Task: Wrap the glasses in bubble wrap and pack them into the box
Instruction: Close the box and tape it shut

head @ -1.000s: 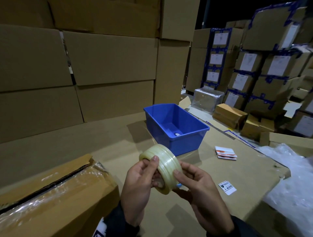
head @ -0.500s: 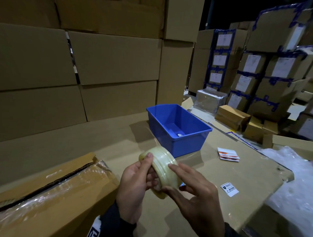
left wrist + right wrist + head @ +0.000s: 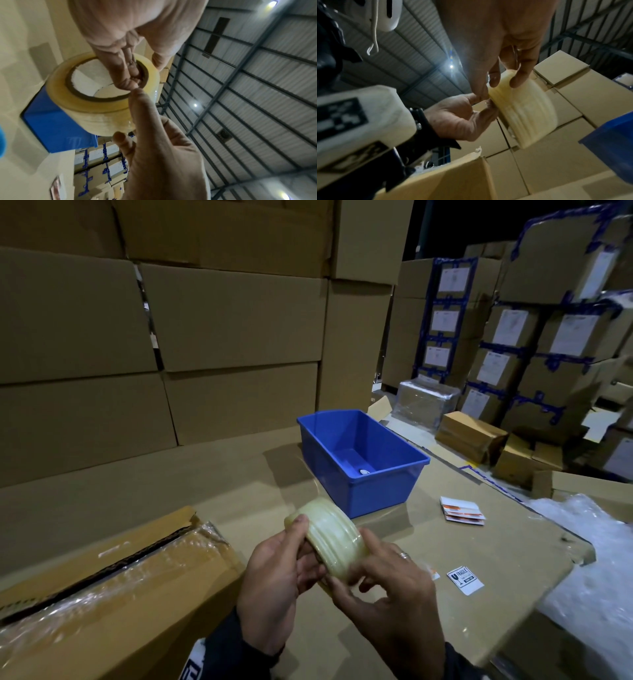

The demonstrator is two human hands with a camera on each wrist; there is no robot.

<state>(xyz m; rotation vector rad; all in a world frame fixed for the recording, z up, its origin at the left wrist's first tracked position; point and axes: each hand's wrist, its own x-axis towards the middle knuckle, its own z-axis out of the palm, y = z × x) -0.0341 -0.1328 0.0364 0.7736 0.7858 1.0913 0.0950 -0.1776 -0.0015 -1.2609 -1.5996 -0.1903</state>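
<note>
From the head camera, we hold a roll of clear tape (image 3: 330,541) in front of us, above a cardboard work surface (image 3: 212,484). Our left hand (image 3: 274,580) grips the roll with the thumb on its outer rim and the fingers reaching into the core, likely to steady it. Our right hand (image 3: 387,587) curls its fingers over the outer winding, probably feeling for the loose end. A taped box (image 3: 113,587) sits at our left, a blue bin (image 3: 363,460) lies beyond the roll, and bubble wrap (image 3: 592,546) lies at the far right. No glasses are visible, so they may already be packed.

From the left wrist, our left fingers (image 3: 123,70) are together, hooked inside the cardboard core, thumb outside.

From the right wrist, our right fingertips (image 3: 515,81) press, slightly spread, on the ridged tape face, the left hand pinching the roll's edge.
</note>
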